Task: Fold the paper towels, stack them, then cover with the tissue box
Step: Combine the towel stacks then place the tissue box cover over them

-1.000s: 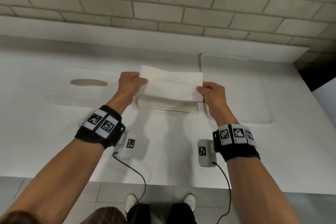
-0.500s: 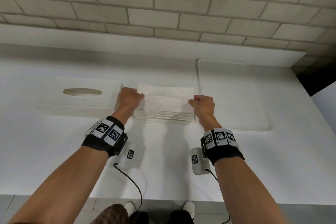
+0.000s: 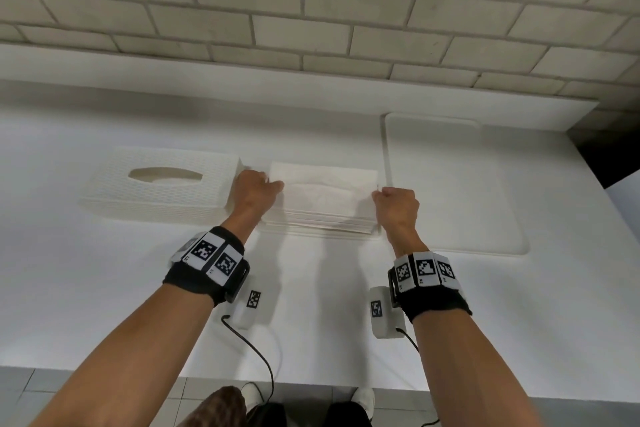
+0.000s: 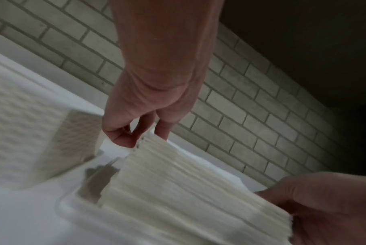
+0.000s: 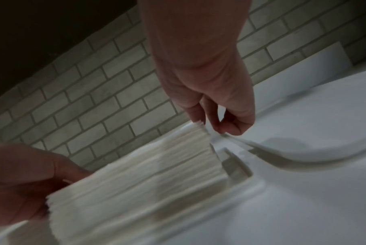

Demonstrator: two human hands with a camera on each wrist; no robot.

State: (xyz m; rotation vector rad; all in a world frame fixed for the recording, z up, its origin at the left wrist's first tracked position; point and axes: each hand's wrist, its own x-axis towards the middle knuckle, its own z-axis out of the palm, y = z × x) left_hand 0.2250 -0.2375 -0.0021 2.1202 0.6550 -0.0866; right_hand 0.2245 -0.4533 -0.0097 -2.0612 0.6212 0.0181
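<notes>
A stack of folded white paper towels (image 3: 322, 208) lies mid-table on a shallow white base (image 3: 311, 234). My left hand (image 3: 258, 189) holds the stack's left end, thumb over the top towel (image 3: 322, 180) and fingers curled down the side. My right hand (image 3: 394, 203) pinches the right end with curled fingers. The left wrist view shows my left hand (image 4: 136, 136) at the stack (image 4: 188, 190) end. In the right wrist view my right hand (image 5: 209, 127) touches the stack (image 5: 146, 174) corner. The white textured tissue box (image 3: 159, 184), with an oval slot, stands just left of the stack.
A flat white tray (image 3: 450, 184) with a low rim lies right of the stack. A brick wall (image 3: 311, 10) with a white ledge backs the table. The table's front edge (image 3: 311, 381) runs near my body, and cables hang from the wrist cameras.
Both hands have lowered the folded towel from above the stack down onto it and now sit at the stack's ends. The tissue box has not moved.
</notes>
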